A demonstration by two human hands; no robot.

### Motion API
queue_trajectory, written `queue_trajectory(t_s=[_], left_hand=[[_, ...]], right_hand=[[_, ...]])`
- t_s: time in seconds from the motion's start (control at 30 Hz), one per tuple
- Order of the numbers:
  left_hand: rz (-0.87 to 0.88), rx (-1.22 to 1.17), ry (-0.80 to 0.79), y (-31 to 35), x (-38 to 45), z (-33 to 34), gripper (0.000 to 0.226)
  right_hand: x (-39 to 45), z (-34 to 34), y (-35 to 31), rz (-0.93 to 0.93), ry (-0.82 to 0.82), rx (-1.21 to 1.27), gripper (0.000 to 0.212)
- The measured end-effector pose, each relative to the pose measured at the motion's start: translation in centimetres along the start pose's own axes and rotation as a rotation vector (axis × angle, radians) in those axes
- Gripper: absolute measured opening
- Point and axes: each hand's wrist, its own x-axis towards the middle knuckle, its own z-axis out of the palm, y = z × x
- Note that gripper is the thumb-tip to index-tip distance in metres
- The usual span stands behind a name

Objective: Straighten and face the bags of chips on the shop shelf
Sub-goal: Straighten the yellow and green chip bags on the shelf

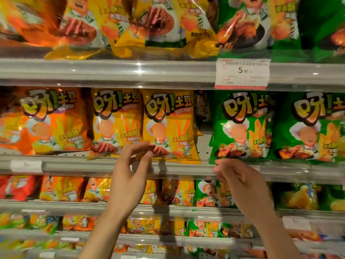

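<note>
Left hand [128, 171] raised in front of the middle shelf [112, 166], fingers [139, 148] loosely spread and relaxed, tips at the lower left corner of the right yellow chip bag [169, 126], thumb just below it near the shelf edge; cannot tell if the tips actually touch the bag, nothing gripped. Right hand [237, 176] also up, fingers [221, 162] relaxed and slightly curled, holding nothing, tips just under the bottom left corner of the near green chip bag [240, 126], over the clear shelf rail. Right yellow bag stands upright, front facing out, overlapping a second yellow chip bag [116, 122] on its left. Gap of bare shelf between the yellow bags and the green bag. Orange chip bag [50, 120] further left, another green chip bag [309, 126] far right, all facing out. Price tag [242, 73] reading 5.90 on the upper shelf rail, more bags above. Lower shelves hold smaller bags, blurred
</note>
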Motion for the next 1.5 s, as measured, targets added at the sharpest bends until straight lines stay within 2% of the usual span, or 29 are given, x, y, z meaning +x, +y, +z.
queue_trajectory(t_s=[0.17, 0.27, 0.37, 0.47, 0.6, 0.73, 0.83, 0.9, 0.97, 1.23, 1.4, 1.5], left_hand=[[0.107, 0.214, 0.015, 0.1, 4.1, 1.5, 0.048], [0.077, 0.259, -0.056, 0.5, 6.2, 2.8, 0.064], [0.042, 0.288, -0.088, 0.8, 7.5, 3.9, 0.077], [0.065, 0.233, -0.039, 0.7, 8.0, 4.6, 0.081], [0.077, 0.183, -0.1, 0.6, 7.7, 4.9, 0.085], [-0.002, 0.09, -0.146, 1.0, 9.2, 4.6, 0.091], [-0.162, 0.007, -0.159, 2.2, 10.5, 4.5, 0.075], [-0.22, -0.04, -0.16, 2.5, 11.1, 4.5, 0.051], [-0.23, -0.059, -0.186, 2.6, 11.2, 4.6, 0.043], [-0.166, -0.035, -0.17, 2.7, 10.6, 4.5, 0.061], [-0.126, -0.018, -0.176, 2.4, 10.5, 5.2, 0.07], [-0.141, 0.014, -0.184, 1.7, 11.0, 5.5, 0.079]], right_hand=[[0.9, 2.1, -2.2, -0.107, -0.086, -0.029, 0.018], [1.7, 3.2, -3.3, -0.062, -0.098, -0.06, 0.011], [2.6, 4.4, -3.9, -0.052, -0.103, -0.086, 0.013], [3.6, 5.9, -4.3, -0.07, -0.028, -0.092, 0.03], [5.9, 7.5, -4.1, -0.038, 0.03, -0.002, 0.056], [7.9, 8.5, -4.3, 0.042, 0.02, 0.06, 0.08], [9.9, 8.0, -5.3, 0.062, 0.034, -0.083, 0.08], [10.9, 7.8, -5.9, 0.089, 0.005, -0.143, 0.081], [11.2, 8.0, -6.4, 0.073, -0.038, -0.168, 0.078], [10.7, 9.5, -5.9, 0.092, 0.053, -0.059, 0.06], [10.3, 9.5, -5.5, 0.108, 0.15, -0.09, 0.084], [10.4, 9.2, -5.2, 0.09, 0.175, -0.128, 0.064]])
